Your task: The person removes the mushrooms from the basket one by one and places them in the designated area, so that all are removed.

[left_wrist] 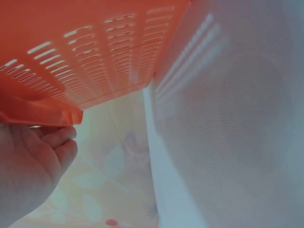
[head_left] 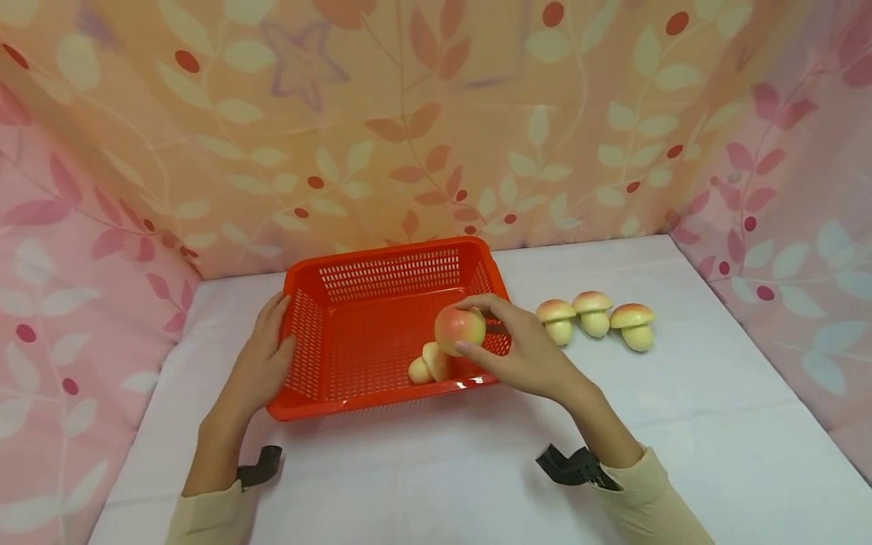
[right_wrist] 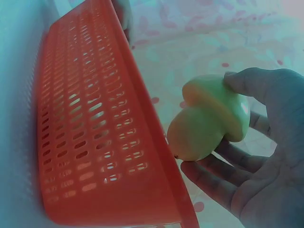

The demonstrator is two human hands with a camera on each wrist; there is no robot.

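Observation:
A red plastic basket [head_left: 381, 406] with slotted walls sits on the table. My left hand [head_left: 262, 363] grips its left rim, the fingers under the rim's edge in the left wrist view. In my right hand [head_left: 514, 344] is a toy mushroom [right_wrist: 199, 118] with a rosy cap and pale stem, held between thumb and fingers over the basket's front right part. Another mushroom [head_left: 422, 369] lies inside the basket near the front wall, partly hidden behind the held one in the head view.
Right of the basket stand three more mushrooms, the left one [head_left: 557, 322], the middle one [head_left: 593, 312] and the right one [head_left: 635, 327]. A white cloth covers the table [head_left: 422, 477]. Floral curtains [head_left: 436, 136] hang behind it and on both sides.

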